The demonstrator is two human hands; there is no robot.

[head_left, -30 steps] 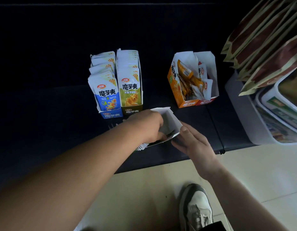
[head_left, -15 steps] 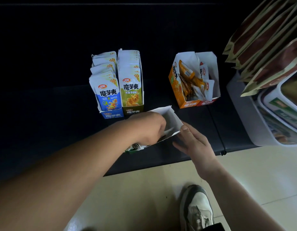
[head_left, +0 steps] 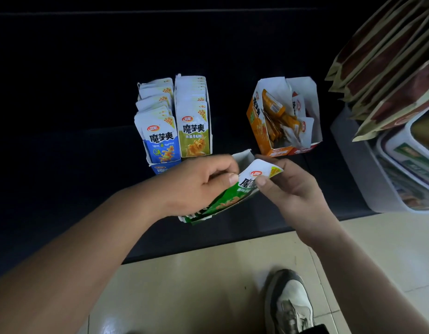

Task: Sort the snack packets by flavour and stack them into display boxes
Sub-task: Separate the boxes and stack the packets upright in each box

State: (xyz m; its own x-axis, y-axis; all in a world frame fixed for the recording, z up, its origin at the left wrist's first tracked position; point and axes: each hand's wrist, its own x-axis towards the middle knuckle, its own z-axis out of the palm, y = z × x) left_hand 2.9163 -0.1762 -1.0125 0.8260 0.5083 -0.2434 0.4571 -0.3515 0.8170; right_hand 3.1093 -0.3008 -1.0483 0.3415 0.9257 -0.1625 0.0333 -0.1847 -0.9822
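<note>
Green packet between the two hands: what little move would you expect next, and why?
Probably slide the green packet down into the tilted green box, flush with the packets there. The right hand pinches the packet's top, which sticks out above the box, while the left hand grips the box. Behind, the blue packets and olive packets stand upright in rows, so this flavour likely gets the same.

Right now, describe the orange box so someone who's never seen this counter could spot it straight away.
Look along the dark counter. Toward its back stand two tight upright rows, the blue packets and the olive packets; the orange box sits apart to their right. It alone shows an orange side, and its packets lie loose and jumbled, not in a neat row.
</note>
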